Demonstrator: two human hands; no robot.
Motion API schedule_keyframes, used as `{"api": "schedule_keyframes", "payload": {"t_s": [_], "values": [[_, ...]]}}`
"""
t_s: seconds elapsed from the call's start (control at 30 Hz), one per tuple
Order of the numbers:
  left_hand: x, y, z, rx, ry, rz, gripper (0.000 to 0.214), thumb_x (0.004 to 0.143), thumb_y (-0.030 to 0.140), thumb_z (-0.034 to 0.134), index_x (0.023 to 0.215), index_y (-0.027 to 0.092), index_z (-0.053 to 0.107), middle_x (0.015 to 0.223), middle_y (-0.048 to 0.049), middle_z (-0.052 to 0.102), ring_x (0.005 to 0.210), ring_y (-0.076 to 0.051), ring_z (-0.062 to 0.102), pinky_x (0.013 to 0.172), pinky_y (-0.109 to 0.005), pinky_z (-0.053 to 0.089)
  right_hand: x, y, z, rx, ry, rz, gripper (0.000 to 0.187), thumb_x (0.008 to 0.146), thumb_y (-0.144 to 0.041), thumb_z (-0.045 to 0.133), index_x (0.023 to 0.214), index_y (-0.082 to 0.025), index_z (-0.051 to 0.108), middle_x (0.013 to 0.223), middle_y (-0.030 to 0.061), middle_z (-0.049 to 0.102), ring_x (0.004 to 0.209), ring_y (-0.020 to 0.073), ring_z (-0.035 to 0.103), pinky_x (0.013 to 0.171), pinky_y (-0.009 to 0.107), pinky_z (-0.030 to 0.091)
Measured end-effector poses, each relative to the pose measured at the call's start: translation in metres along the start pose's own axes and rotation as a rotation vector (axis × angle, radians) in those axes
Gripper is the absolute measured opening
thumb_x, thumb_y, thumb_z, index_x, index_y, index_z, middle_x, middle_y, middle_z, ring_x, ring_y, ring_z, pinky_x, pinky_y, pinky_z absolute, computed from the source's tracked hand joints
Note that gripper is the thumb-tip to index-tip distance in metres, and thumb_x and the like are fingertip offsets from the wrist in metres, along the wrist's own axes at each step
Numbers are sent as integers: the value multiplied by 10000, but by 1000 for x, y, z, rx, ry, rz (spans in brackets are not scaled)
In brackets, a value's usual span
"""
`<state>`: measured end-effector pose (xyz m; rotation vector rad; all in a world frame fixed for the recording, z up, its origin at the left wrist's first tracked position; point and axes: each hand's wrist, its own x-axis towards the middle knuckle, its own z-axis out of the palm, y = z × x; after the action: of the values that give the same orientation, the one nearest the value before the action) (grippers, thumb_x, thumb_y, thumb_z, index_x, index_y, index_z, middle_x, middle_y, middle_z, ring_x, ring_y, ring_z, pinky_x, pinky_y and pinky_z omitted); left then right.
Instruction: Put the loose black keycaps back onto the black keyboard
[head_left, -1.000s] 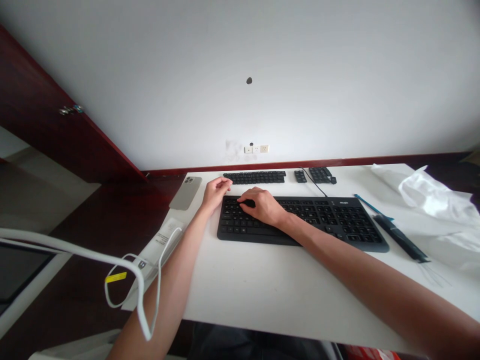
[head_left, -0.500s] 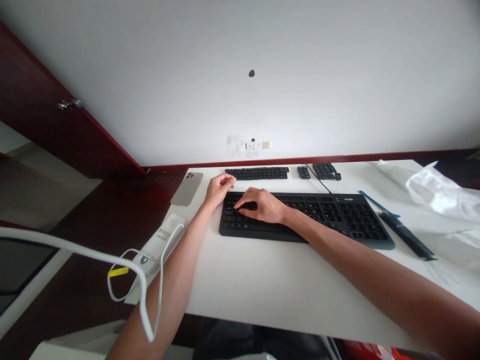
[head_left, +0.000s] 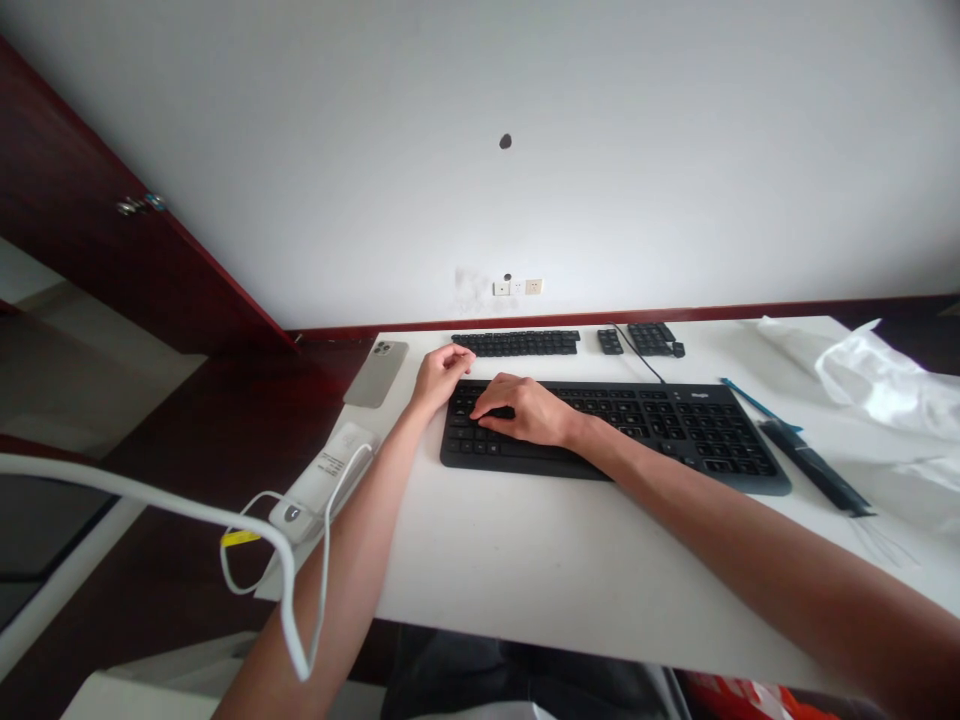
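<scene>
A black keyboard (head_left: 547,465) lies on the white desk (head_left: 517,570). Many of its middle and right positions show pale outlines without caps; dark keycaps sit at its left end. Over that left part is my right hand (head_left: 525,412), thumb and index fingertips close together on a keycap, which they largely hide. At the keyboard's back left corner, my left hand (head_left: 441,378) is closed with the fingertips pinched; what they hold, if anything, cannot be made out. Just beyond it runs a row of loose black keycaps (head_left: 517,344).
More keycaps (head_left: 651,339) and a cable lie at the back right. A phone (head_left: 377,373) and a white power strip (head_left: 330,470) are at the left. Right of the keyboard are a blue stick tool (head_left: 757,402), a black packet (head_left: 814,468) and clear plastic wrapping (head_left: 877,380).
The view has shifted very slightly. Both hands keep the same places and poses, and the keyboard has not visibly moved.
</scene>
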<state>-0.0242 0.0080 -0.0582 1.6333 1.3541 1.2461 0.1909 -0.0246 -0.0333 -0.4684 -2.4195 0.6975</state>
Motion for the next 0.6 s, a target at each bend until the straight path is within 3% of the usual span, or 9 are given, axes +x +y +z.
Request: {"api": "schedule_keyframes", "payload": {"t_s": [0.6], "values": [[0, -4, -3, -41, 0, -13, 292, 870, 477, 661, 873, 188, 702, 709, -3, 641, 685, -152, 586, 679, -265, 450, 1, -5, 3, 18, 0, 10, 136, 931, -148, 657, 985, -204, 769, 1014, 62, 767, 956, 203, 703, 885, 358, 571]]}}
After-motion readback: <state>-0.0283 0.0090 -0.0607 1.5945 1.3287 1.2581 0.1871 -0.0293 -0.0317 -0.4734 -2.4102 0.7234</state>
